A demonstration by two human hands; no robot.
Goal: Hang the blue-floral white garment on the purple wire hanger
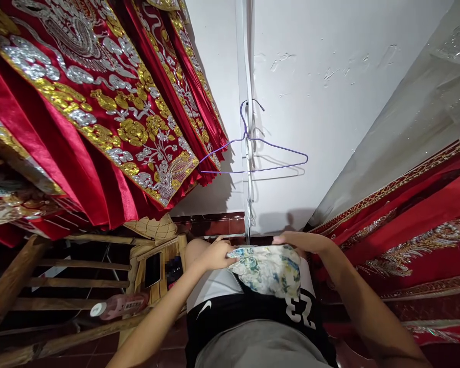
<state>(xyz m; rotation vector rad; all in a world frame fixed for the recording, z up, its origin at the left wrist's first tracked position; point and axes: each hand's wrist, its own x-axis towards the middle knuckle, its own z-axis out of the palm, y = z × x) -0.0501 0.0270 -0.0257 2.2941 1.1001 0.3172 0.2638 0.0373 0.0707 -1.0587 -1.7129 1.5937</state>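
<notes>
A cream cloth with blue and green floral print [270, 268] is stretched across my lap, over black and white shorts [210, 286]. Its kind of garment cannot be made out. At its upper left corner my left hand [216, 254] pinches the fabric. My right hand [291, 240] holds the upper right edge, its thumb showing and its other fingers hidden behind the cloth. Beyond both hands, a purple clothes hanger [278, 167] hangs bare by its hook on a white strip along the wall.
Red embroidered garments [134, 133] hang at the left. More red fabric [444, 214] and a sheer white one [391, 122] hang at the right. Left of me, a bamboo bench [80, 263] carries a phone [153, 269], a dark device [174, 268] and a bottle [124, 305].
</notes>
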